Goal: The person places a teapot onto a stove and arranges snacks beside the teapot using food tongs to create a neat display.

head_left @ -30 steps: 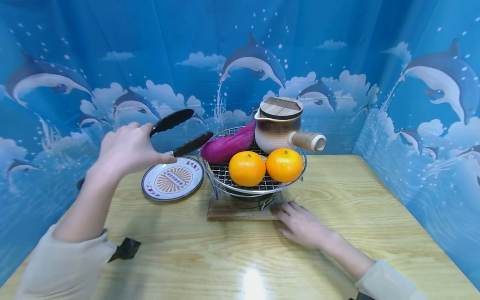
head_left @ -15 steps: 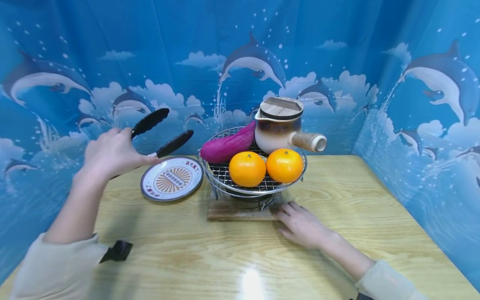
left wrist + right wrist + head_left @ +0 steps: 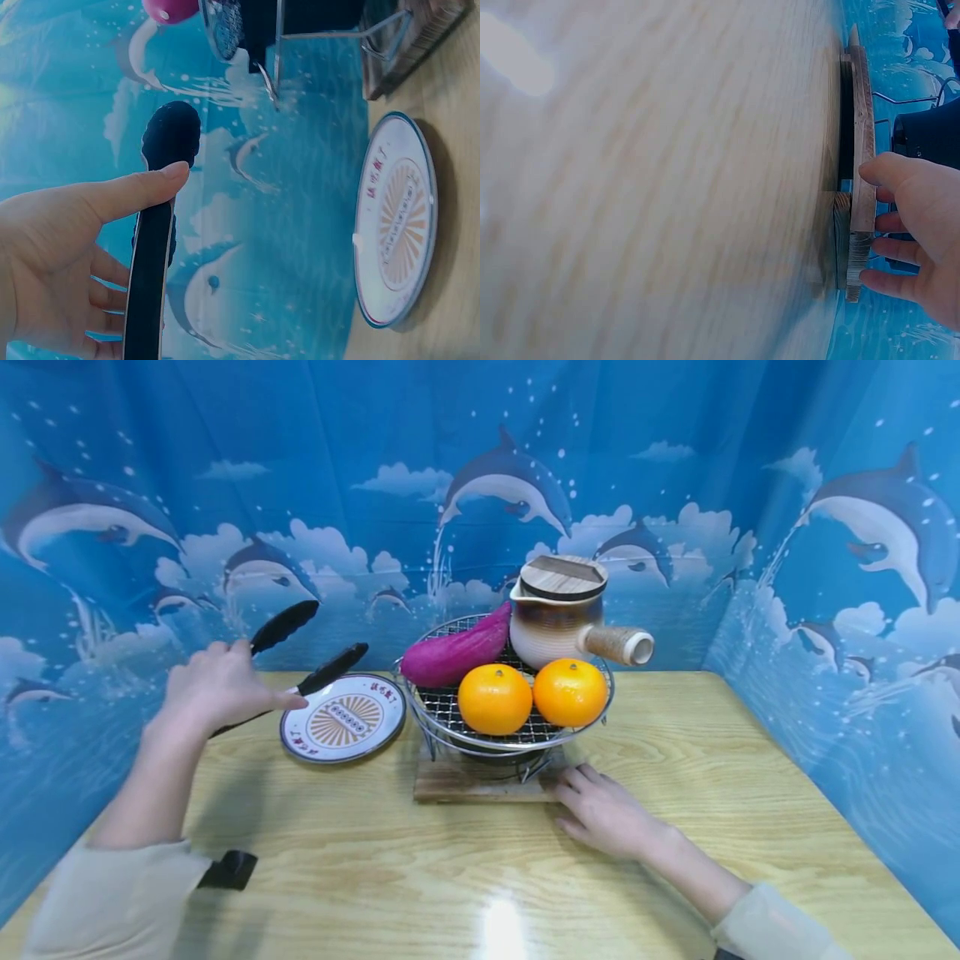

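Note:
My left hand [image 3: 213, 689] holds black-tipped tongs [image 3: 148, 277] at the left, thumb on one arm and fingers behind the other. Their two black heads [image 3: 330, 668] stand spread apart, with nothing between them. Just below lies a white plate [image 3: 345, 718] with a sunburst print and a dark rim. At the right, my right hand [image 3: 603, 810] rests its fingertips and thumb on the corner of a wooden board [image 3: 864, 142]. That board bears a small stove with a round wire grill [image 3: 431, 706].
On the grill lie a purple eggplant-shaped vegetable [image 3: 457, 653], two oranges [image 3: 495, 699] and a side-handled clay pot [image 3: 551, 631] with a wooden lid [image 3: 562, 578]. A blue dolphin curtain [image 3: 337, 468] closes off the back and sides of the wooden table [image 3: 390, 877].
My left hand has drawn the tongs leftward, away from the grill, and then lowered them a little toward the plate. The right hand stays on the board.

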A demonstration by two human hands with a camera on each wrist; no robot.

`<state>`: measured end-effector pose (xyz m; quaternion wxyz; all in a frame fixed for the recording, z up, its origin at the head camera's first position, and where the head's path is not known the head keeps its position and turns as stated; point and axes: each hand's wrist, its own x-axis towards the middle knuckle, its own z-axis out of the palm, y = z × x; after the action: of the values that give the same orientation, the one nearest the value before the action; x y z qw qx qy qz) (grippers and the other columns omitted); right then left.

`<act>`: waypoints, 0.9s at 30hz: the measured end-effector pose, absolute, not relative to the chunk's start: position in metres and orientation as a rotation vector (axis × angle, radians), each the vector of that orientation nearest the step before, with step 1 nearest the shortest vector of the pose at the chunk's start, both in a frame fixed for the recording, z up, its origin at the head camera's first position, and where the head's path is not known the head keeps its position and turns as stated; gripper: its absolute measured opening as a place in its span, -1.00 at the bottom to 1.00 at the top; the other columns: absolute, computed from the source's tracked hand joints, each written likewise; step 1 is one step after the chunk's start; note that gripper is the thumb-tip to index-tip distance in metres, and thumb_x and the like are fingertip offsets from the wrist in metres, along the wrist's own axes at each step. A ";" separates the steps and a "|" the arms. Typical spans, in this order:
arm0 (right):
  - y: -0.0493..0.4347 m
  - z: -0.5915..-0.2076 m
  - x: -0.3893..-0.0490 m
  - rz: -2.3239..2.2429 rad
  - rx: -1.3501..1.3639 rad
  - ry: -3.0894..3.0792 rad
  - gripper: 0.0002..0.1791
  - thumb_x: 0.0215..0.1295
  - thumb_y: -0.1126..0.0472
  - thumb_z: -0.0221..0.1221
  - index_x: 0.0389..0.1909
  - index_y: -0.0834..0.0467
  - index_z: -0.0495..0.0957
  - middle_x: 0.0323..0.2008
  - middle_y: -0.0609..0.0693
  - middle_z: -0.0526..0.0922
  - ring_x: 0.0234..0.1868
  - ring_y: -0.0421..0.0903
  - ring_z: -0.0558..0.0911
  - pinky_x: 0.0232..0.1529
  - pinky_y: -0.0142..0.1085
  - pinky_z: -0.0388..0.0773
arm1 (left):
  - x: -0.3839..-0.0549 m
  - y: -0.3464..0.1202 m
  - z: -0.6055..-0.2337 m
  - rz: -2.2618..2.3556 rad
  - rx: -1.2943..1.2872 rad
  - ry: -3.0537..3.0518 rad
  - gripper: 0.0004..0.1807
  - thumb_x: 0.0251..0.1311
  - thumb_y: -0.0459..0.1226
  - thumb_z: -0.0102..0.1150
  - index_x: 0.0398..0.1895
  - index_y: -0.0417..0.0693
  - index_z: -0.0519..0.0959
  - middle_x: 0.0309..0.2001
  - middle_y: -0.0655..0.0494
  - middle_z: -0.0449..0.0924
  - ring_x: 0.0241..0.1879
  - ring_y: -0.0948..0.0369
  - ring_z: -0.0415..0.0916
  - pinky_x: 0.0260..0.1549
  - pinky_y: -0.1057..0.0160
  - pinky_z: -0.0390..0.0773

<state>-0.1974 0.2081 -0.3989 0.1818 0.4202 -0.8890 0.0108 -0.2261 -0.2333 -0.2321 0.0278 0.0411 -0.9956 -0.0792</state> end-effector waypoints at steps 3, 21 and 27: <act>0.208 -0.399 -0.197 0.028 1.187 -2.509 -0.58 0.03 0.06 0.31 -0.10 0.18 0.56 -0.11 0.07 0.53 -0.11 0.00 0.50 -0.13 -0.17 0.52 | -0.228 -0.238 -0.240 -0.231 0.124 -3.100 0.46 -0.42 0.44 0.23 0.27 -0.61 0.00 0.12 -0.63 0.06 0.05 -0.47 0.07 -0.06 -0.38 0.16; 0.208 -0.399 -0.196 0.025 1.175 -2.506 -0.61 0.03 0.05 0.31 -0.15 0.17 0.57 -0.14 0.05 0.52 -0.13 -0.02 0.50 -0.13 -0.17 0.52 | -0.232 -0.250 -0.277 -0.250 0.094 -3.146 0.44 -0.46 0.44 0.26 0.23 -0.63 0.09 0.13 -0.61 0.09 0.07 -0.45 0.09 -0.09 -0.39 0.19; 0.208 -0.399 -0.196 0.036 1.178 -2.476 -0.62 0.00 0.06 0.32 -0.16 0.16 0.58 -0.15 0.05 0.53 -0.14 -0.03 0.51 -0.15 -0.17 0.53 | -0.236 -0.259 -0.285 -0.303 0.237 -3.155 0.38 -0.37 0.42 0.23 0.18 -0.67 0.12 0.09 -0.63 0.12 0.02 -0.47 0.11 -0.11 -0.39 0.18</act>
<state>-0.1963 0.2075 -0.3990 0.1983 0.4211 -0.8850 0.0127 -0.2359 -0.2588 -0.2849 -0.0185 0.0744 -0.9925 -0.0955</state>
